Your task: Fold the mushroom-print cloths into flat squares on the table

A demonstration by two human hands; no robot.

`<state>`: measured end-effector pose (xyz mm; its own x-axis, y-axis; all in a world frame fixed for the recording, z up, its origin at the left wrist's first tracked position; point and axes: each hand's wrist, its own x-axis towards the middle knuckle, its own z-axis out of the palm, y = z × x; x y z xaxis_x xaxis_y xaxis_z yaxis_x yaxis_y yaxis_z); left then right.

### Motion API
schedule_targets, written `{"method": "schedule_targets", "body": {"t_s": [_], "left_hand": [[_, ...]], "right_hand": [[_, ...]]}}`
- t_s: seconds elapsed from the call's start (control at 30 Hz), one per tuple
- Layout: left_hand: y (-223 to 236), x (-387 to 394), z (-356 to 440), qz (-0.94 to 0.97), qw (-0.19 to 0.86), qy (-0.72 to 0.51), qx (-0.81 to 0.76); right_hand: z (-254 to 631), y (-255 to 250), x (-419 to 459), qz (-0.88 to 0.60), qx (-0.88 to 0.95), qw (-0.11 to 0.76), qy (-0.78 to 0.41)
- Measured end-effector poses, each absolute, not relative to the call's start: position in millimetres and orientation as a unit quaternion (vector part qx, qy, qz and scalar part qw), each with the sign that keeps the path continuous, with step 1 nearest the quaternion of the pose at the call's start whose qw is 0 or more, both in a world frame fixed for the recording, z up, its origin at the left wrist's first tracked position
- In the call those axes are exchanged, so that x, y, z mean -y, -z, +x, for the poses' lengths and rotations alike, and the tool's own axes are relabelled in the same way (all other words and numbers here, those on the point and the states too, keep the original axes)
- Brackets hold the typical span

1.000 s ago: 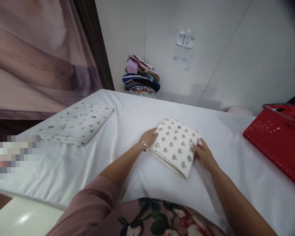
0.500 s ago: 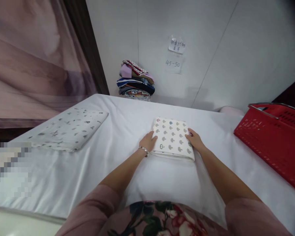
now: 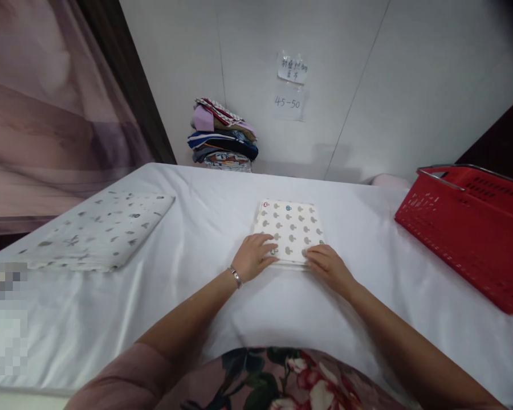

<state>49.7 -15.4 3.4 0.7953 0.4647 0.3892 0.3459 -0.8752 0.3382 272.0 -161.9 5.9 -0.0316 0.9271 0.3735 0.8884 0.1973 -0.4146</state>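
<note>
Mostly, what spreads before me is white: a satiny cover (image 3: 359, 219) over the table, rippled with soft creases on the left and smoother towards the far side. Near the middle lies a folded cloth (image 3: 293, 228) printed with small mushrooms. My left hand (image 3: 254, 257) rests over its near left corner, fingers partly spread and laid on top; my right hand (image 3: 331, 267) touches the near right corner with fingers drawn together, though I cannot tell whether it pinches the fabric. To the left, another patterned cloth (image 3: 106, 230) lies flat. A red basket (image 3: 465, 228) with a metal handle sits on the right. At the far edge rises a stack of folded fabrics (image 3: 222, 136), against a pale wall (image 3: 423, 74) where two paper notes (image 3: 289, 103) hang one above the other, the lower reading 45-50. Pinkish drapery (image 3: 47, 114) fills the far left, beside a dark upright strip (image 3: 132, 74).
</note>
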Motion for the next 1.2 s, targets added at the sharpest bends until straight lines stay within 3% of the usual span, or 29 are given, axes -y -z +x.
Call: {"method": "schedule_targets", "body": {"t_s": [0.3,0.9,1.2], "left_hand": [[-2,12,45,0.97,0.094,-0.171,-0.145],[7,17,31,0.969,0.048,-0.178,-0.163],[-7,18,35,0.94,0.131,-0.234,-0.21]], "right_hand": [[265,-6,155,-0.624,0.753,0.206,0.023],[256,8,162,-0.621,0.756,0.196,0.062],[240,-5,152,-0.588,0.774,0.231,0.038]]}}
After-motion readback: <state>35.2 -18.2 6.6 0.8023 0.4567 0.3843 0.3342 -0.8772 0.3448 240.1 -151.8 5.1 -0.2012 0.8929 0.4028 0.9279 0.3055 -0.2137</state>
